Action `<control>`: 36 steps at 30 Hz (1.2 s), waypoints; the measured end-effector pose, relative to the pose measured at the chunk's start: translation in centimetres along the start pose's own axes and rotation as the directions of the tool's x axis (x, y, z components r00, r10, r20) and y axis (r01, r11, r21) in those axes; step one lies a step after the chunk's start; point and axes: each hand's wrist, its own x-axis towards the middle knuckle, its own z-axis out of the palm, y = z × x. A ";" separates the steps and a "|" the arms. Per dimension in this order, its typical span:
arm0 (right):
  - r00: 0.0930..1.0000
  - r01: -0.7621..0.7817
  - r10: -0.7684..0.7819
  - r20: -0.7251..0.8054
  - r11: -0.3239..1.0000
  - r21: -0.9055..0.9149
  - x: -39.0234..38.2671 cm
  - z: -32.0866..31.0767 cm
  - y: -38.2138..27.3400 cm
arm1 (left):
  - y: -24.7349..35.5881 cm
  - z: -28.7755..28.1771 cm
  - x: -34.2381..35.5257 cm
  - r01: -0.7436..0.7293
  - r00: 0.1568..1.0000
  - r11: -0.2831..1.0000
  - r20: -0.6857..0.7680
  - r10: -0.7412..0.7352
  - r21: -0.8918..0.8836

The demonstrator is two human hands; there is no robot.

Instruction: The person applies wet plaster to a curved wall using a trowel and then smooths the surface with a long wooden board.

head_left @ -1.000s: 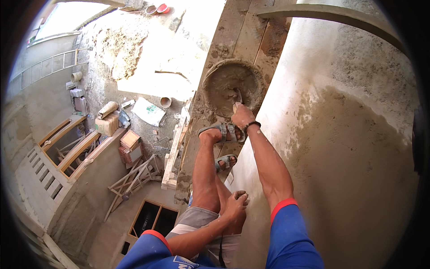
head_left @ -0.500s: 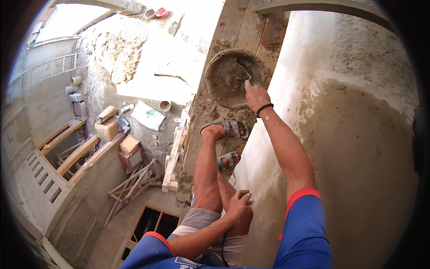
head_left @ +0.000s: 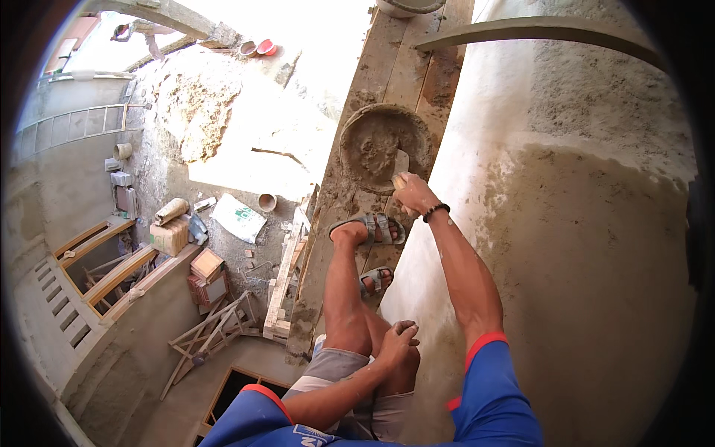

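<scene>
On the muddy planks sits a round basin of wet mortar (head_left: 376,145). My right hand (head_left: 413,195) is closed round the handle of a trowel (head_left: 401,162) at the basin's near rim, the blade over the mortar. My left hand (head_left: 400,340) is curled beside my knee; I cannot make out whether anything is inside its fingers. My sandalled feet (head_left: 369,229) rest on the planks just below the basin.
A plastered wall (head_left: 566,268) fills the right, with a curved strip (head_left: 536,30) above. A second bucket (head_left: 406,9) is at the plank's far end. Left and lower lie a sack (head_left: 237,217), stacked boxes (head_left: 207,272), a ladder (head_left: 74,119) and wooden trestles (head_left: 208,335).
Since half a second ago my right hand has come back toward the basin's near rim, and the trowel blade shows more plainly. My left hand stays curled by my knee.
</scene>
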 end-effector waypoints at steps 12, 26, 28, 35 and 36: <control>0.994 0.043 -0.102 -0.043 0.709 -0.704 2.0 1.1 1.3 | 9.8 -1.3 -8.6 -0.492 0.871 0.851 0.114 0.479 0.184; 0.958 0.156 -0.285 0.028 0.438 -0.885 3.2 3.6 -5.1 | 8.8 -6.0 4.0 -0.405 0.884 0.699 0.057 0.465 0.590; 0.940 0.103 -0.330 -0.090 0.524 -0.845 2.9 3.4 -2.6 | 8.8 -5.2 4.8 -0.426 0.854 0.692 0.008 0.519 0.582; 0.957 0.282 -0.162 0.241 0.310 -0.908 -0.5 -3.6 -10.0 | 9.2 -5.1 4.7 -0.325 0.915 0.814 -0.058 0.399 0.481; 0.946 0.258 -0.265 0.185 0.275 -0.926 -1.4 -5.0 -10.4 | 9.4 -4.9 4.7 -0.326 0.916 0.819 -0.058 0.398 0.472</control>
